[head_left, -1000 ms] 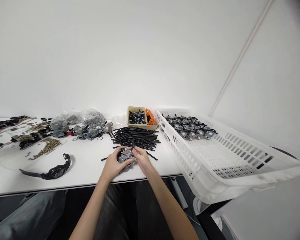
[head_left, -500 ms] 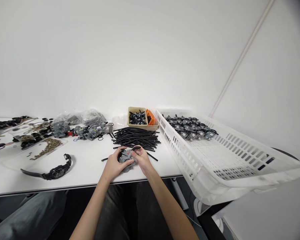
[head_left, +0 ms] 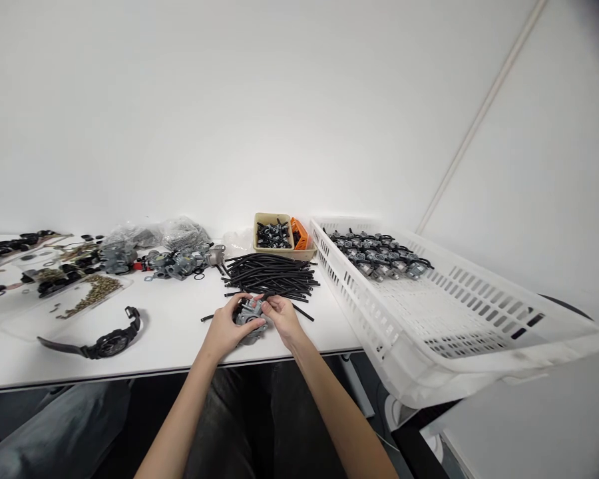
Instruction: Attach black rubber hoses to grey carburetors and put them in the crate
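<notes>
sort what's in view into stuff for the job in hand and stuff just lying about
Likely part of the job:
gray metal part, held in the left hand
black tube at the right hand
pile of black hoses
white crate with similar gray parts

Probably just lying about:
black watch
crumpled clear plastic

Two bare hands, one left hand [head_left: 228,327] and one right hand [head_left: 284,319], meet at one gray cast-metal assembly [head_left: 251,319]. Also pictured: one white slatted plastic crate [head_left: 414,372] with more than a dozen gray-and-black metal assemblies [head_left: 379,256]; one black strapped wristwatch [head_left: 112,344]; one orange slatted plastic basket [head_left: 302,233]; at least two clear plastic bags [head_left: 184,233]; dozens of slim black tubes [head_left: 269,273]; and small brass-colored metal pieces [head_left: 97,291], too many to count.
</notes>
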The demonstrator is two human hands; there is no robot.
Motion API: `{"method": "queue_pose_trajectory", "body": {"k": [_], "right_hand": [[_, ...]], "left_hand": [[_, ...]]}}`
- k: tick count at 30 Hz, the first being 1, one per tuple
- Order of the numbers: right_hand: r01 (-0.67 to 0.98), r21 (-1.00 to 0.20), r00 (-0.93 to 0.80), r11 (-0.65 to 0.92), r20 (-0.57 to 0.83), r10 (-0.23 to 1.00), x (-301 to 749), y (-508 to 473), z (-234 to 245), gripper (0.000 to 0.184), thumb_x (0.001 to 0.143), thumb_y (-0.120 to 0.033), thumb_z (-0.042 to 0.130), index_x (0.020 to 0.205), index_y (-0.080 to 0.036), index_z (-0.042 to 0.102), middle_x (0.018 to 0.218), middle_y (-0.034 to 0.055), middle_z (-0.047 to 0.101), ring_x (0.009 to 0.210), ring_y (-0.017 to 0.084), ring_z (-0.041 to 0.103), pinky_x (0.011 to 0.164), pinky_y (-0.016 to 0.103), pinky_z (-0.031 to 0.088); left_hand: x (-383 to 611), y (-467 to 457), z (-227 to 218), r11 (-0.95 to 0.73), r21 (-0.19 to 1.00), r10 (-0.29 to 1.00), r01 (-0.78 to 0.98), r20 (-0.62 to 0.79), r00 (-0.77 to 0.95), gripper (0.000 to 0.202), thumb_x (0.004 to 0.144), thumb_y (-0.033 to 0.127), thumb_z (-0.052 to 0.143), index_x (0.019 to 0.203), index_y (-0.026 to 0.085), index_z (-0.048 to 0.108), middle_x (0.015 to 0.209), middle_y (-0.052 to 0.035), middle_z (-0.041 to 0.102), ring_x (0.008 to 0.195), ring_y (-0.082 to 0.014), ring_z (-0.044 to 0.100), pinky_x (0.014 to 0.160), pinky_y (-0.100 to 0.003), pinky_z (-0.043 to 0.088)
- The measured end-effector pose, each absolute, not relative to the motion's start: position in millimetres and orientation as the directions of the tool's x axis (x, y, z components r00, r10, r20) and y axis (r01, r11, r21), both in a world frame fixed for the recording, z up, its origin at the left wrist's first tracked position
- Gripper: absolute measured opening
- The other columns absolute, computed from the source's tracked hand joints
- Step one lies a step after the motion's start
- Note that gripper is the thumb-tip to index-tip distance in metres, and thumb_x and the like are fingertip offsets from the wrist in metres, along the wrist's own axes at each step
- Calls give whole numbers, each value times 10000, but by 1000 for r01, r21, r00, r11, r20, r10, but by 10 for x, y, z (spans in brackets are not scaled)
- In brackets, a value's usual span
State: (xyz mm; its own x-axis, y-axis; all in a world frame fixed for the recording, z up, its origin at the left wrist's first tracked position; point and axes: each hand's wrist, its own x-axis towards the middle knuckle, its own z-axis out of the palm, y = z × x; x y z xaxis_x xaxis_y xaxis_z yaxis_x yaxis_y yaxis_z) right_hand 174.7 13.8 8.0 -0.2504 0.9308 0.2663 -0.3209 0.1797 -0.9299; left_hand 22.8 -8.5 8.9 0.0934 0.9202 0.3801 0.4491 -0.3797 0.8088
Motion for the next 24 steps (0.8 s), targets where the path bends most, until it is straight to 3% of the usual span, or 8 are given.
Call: {"method": "queue_pose_trajectory", "body": {"k": [8, 17, 24], "right_hand": [[-368, -909, -212, 193, 284, 935, 1740, 157, 48, 352, 756, -466, 665, 991, -207, 707, 988, 71, 703, 990, 229, 608, 929, 367, 417], [-317, -918, -132, 240, 293, 947, 1752, 189, 51, 217, 700, -394, 723, 787, -196, 735, 820, 47, 709, 808, 209, 619, 815, 343, 451], [-368, -907, -167, 206, 282, 945, 1743, 162, 59, 274, 721, -404, 709, 898, -196, 735, 924, 65, 724, 909, 223, 633, 903, 377, 437]], "left_hand": [[228, -89, 104, -359, 802, 923, 477, 382, 52, 482, 690, 479, 683, 1071, 208, 568, 918, -45, 690, 771, -208, 633, 729, -326, 484], [239, -107, 107, -361, 807, 926, 468, 371, 75, 519, 673, 467, 706, 1096, 210, 553, 937, -46, 690, 827, -215, 639, 753, -319, 479], [232, -104, 119, -346, 824, 932, 448, 359, 58, 509, 678, 470, 700, 1091, 203, 564, 963, -60, 687, 858, -228, 636, 781, -342, 479]]}}
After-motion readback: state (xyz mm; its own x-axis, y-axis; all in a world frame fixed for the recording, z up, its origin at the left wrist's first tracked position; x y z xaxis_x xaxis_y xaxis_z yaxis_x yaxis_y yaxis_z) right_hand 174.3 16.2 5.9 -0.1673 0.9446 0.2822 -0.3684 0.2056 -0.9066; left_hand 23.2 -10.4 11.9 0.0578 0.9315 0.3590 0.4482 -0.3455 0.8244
